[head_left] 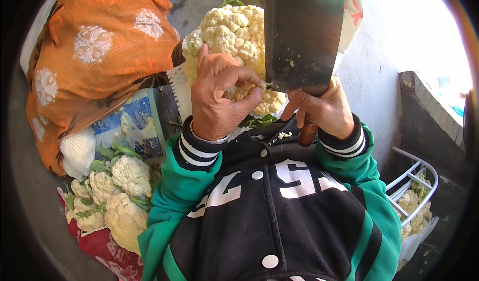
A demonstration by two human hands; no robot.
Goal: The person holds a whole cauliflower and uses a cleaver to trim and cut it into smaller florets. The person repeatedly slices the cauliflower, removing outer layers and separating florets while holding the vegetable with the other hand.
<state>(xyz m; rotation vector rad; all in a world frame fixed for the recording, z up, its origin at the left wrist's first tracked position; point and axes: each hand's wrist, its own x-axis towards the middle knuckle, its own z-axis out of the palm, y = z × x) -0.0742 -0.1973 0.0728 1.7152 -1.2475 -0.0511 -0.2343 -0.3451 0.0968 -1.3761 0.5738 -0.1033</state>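
A large cleaver (305, 36) stands with its broad dark blade upright in front of me, pale crumbs stuck to its lower part. My right hand (327, 109) is closed around its wooden handle (308, 131). Left of the blade, and partly hidden behind it, is a big cauliflower (232, 31) with a few green leaves. My left hand (222, 91) lies over the cauliflower's near side. Its thumb and forefinger are pinched together at the blade's left edge, where a tiny pale speck shows; I cannot make out what they hold. One other finger rests on the curds.
Several cauliflower heads (124, 216) lie on a red cloth (107, 256) at lower left. Beyond them are a blue box (134, 121) and an orange patterned cloth bundle (95, 46). At right, a white metal frame (434, 176) stands over cauliflower pieces (411, 203), near a low ledge (434, 106).
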